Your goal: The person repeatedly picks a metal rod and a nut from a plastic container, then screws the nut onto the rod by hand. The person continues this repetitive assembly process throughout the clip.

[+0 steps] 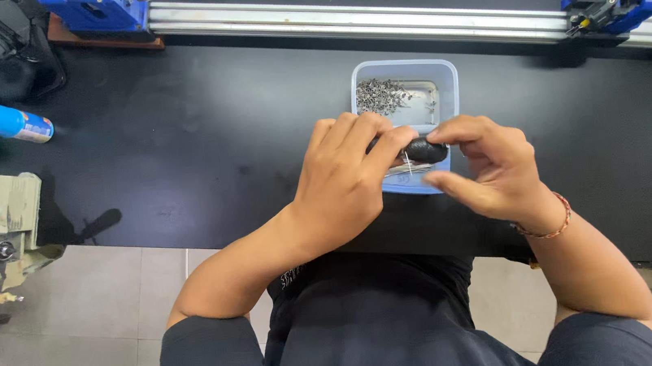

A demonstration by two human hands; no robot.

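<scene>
While both hands pinch it, smooth black oval part [426, 149], left hand [343, 185], right hand [488, 173], each grip closed on it, pale-blue plastic tray [403, 68], tiny metal screws [380, 97]

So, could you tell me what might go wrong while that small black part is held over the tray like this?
1. The small black part is pinched only by fingertips of the left hand and right hand; it could slip into the light blue tray.
2. A bump could scatter the loose metal screws.
3. The tray sits near the black table edge and might be nudged off.

Matt black tabletop [198, 140], pale blue plastic tub [444, 71] of shiny metal screws [380, 97].
</scene>
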